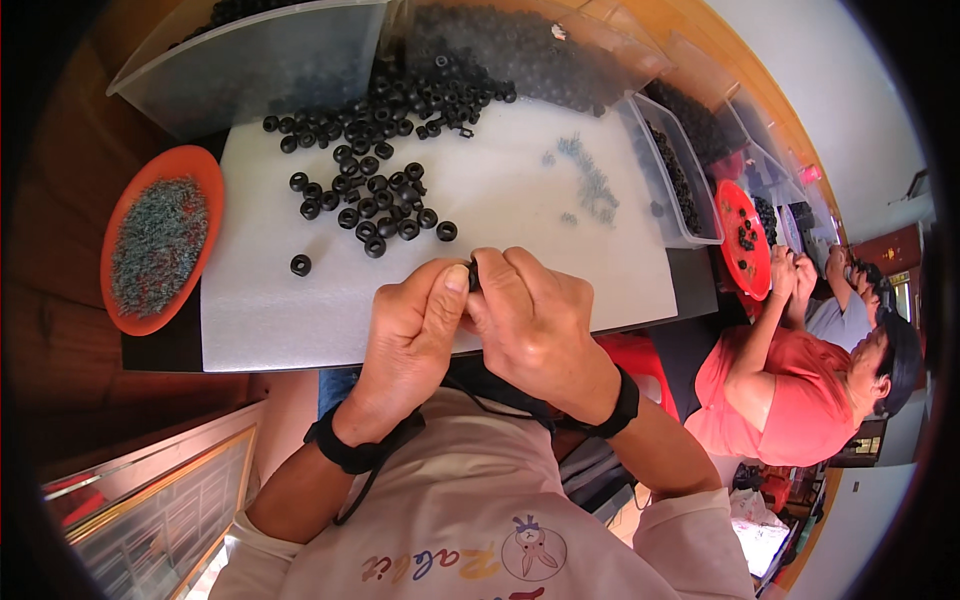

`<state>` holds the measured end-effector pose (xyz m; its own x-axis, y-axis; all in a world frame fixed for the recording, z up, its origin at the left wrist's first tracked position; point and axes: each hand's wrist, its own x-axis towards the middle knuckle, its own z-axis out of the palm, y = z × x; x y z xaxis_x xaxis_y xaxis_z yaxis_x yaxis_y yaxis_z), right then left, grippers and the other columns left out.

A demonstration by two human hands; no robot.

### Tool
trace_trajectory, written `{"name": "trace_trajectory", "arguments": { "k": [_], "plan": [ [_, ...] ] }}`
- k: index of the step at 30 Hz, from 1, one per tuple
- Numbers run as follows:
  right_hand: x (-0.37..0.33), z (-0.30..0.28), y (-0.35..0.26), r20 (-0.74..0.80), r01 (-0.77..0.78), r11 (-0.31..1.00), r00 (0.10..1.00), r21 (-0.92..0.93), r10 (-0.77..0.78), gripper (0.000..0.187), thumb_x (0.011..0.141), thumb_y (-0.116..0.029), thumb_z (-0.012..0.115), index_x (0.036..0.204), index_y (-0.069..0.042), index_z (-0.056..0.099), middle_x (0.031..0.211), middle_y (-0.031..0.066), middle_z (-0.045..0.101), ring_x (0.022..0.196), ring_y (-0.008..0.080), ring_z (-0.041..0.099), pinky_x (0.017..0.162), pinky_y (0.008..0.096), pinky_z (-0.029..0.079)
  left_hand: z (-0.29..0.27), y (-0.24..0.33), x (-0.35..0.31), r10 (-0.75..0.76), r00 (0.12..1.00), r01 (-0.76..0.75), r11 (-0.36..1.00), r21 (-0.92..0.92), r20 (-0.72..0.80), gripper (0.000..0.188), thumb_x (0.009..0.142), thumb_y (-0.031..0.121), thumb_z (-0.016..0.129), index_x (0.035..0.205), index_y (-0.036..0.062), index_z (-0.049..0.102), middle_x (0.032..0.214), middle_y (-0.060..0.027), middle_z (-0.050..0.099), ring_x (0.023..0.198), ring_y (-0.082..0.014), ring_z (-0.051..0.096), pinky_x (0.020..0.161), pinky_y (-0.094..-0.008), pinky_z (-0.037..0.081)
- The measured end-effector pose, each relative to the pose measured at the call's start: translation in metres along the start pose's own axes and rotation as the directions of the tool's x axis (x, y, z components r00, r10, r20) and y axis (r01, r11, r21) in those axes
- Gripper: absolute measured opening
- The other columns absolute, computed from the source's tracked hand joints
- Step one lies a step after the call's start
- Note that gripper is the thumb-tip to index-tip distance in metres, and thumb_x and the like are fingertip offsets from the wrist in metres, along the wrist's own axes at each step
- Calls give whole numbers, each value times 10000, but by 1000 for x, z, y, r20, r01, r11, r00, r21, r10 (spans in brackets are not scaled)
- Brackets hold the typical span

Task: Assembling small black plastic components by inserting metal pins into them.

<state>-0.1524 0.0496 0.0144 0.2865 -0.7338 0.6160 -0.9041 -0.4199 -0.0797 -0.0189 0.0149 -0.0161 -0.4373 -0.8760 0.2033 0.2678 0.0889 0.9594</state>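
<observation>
My left hand [410, 325] and my right hand [535, 315] meet above the near edge of a white foam sheet [290, 320]. Both pinch a small black plastic piece [473, 277] between thumbs and fingertips, which hide most of it. Beyond them lies a loose group of round black pieces with holes [376, 205]. One single black piece [300, 265] sits apart to the left. To the right of that group, small silvery springs [590, 180] are scattered on the sheet. An orange plate [211, 190] heaped with many more such springs [160, 245] stands at the left.
Clear plastic bins [270, 60] of black parts line the far side, with a pile [400, 95] spilling out. Another bin [705, 238] stands at the right. Past it are a red plate [735, 265] and a co-worker in a coral shirt [790, 400], hands raised together.
</observation>
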Motion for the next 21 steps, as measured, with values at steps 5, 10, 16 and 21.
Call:
{"name": "trace_trajectory", "arguments": {
  "k": [5,10,16,21],
  "plan": [
    [-1,1,2,9,20,1000,1000,-13,-20,313,692,-68,639,971,51,561,739,75,510,543,180,554,438,296,428,-2,4,1,-29,999,29,999,18,24,287,997,183,435,893,-53,559,669,-33,565,634,-61,511,581,-233,460],
    [-1,0,3,42,27,999,999,-25,-26,321,700,-75,637,981,60,559,744,78,508,554,179,555,445,289,437,-3,0,2,-52,998,51,998,30,37,283,996,185,437,887,-49,555,666,-32,560,643,-57,510,591,-231,462],
    [0,-17,-3,145,-11,1000,989,-13,12,328,724,-73,647,1005,65,547,744,84,509,568,185,561,448,296,440,-3,0,0,-54,996,59,995,-75,69,319,999,222,433,929,-62,561,713,-43,578,675,-73,540,623,-231,477],
    [0,-30,10,186,-82,967,982,241,37,239,784,-64,625,993,30,559,739,91,525,573,221,564,459,315,447,-1,4,0,-128,984,156,956,-250,126,365,1008,277,399,945,-39,570,735,-50,589,682,-102,561,654,-237,479]
  ]
}}
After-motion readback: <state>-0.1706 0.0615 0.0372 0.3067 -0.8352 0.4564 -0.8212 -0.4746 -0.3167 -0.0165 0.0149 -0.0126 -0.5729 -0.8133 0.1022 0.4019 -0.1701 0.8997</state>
